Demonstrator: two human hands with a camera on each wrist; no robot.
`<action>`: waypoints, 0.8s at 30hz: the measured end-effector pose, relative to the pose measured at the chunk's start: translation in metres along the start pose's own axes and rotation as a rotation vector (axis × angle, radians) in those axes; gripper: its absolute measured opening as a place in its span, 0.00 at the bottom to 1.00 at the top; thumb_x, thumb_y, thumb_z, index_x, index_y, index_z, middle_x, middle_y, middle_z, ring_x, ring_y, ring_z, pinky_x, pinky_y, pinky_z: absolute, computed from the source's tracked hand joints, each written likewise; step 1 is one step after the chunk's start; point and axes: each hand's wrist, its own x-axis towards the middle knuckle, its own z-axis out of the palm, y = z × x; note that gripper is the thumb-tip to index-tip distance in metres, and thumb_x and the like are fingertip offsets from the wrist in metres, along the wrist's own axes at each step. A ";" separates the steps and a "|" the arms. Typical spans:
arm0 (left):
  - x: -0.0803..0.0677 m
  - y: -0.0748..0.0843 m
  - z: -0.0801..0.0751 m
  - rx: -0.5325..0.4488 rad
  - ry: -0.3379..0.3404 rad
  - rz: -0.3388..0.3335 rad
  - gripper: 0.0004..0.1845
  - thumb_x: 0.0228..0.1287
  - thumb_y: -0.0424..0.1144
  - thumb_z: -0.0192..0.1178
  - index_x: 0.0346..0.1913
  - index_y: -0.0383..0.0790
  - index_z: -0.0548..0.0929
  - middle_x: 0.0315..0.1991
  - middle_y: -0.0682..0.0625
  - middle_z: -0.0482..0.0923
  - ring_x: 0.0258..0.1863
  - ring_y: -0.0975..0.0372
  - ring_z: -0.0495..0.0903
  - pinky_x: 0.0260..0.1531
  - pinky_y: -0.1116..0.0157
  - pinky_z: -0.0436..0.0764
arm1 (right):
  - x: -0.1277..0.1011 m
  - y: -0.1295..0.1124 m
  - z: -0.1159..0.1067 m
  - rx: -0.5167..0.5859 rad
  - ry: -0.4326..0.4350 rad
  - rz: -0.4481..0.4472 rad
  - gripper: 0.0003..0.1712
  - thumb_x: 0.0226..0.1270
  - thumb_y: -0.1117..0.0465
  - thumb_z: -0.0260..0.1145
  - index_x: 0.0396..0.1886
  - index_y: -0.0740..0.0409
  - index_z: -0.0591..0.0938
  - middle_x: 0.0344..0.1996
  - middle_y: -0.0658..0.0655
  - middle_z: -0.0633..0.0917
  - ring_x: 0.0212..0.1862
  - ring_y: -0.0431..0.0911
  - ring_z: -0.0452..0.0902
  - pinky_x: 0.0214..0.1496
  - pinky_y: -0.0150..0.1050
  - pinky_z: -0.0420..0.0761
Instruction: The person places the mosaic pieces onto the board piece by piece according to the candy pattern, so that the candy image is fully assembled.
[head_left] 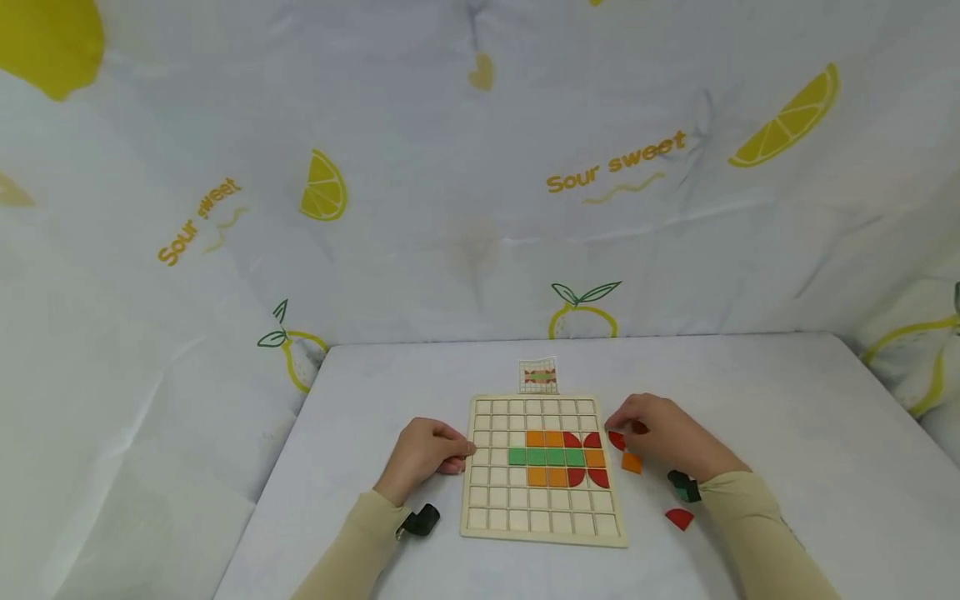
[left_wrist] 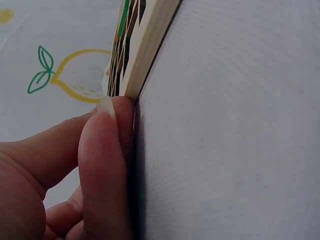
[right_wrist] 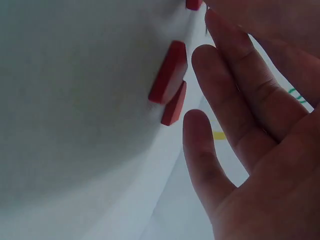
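Observation:
A pale grid board (head_left: 551, 533) lies on the table, with orange and green squares and red quarter-circles filling part of its middle rows. My left hand (head_left: 429, 454) holds the board's left edge between thumb and fingers; in the left wrist view the thumb (left_wrist: 102, 155) meets the board's rim (left_wrist: 150, 47). Just past the right edge, my right hand (head_left: 667, 432) hovers over loose red quarter-circle pieces (head_left: 617, 440). Its lower fingers extend loosely beside red pieces (right_wrist: 170, 75) in the right wrist view. Thumb and index tips are mostly hidden there.
A small pattern card (head_left: 538, 377) stands behind the board. An orange square (head_left: 632, 462) and a red quarter-circle (head_left: 679, 518) lie right of the board, near dark green pieces (head_left: 684, 486) at the right wrist. Lemon-print cloth hangs behind the table.

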 end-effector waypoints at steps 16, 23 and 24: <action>-0.002 0.000 0.000 0.005 0.003 -0.003 0.11 0.55 0.44 0.76 0.34 0.41 0.89 0.27 0.48 0.89 0.22 0.64 0.86 0.28 0.67 0.87 | -0.002 0.000 -0.001 -0.170 0.035 -0.057 0.09 0.58 0.62 0.73 0.37 0.43 0.89 0.37 0.43 0.83 0.42 0.43 0.74 0.42 0.38 0.78; -0.002 0.000 -0.001 0.000 -0.005 0.013 0.10 0.55 0.43 0.75 0.34 0.40 0.88 0.28 0.49 0.89 0.22 0.65 0.86 0.28 0.67 0.87 | -0.002 0.000 -0.003 -0.183 0.016 -0.061 0.10 0.58 0.62 0.74 0.39 0.44 0.89 0.34 0.45 0.80 0.39 0.44 0.71 0.39 0.36 0.74; -0.002 0.001 -0.001 0.000 -0.005 0.013 0.11 0.55 0.43 0.76 0.34 0.40 0.88 0.28 0.48 0.89 0.22 0.65 0.85 0.28 0.67 0.87 | -0.002 0.001 -0.003 -0.193 0.019 -0.060 0.09 0.58 0.61 0.74 0.38 0.44 0.89 0.34 0.45 0.80 0.39 0.43 0.71 0.39 0.36 0.74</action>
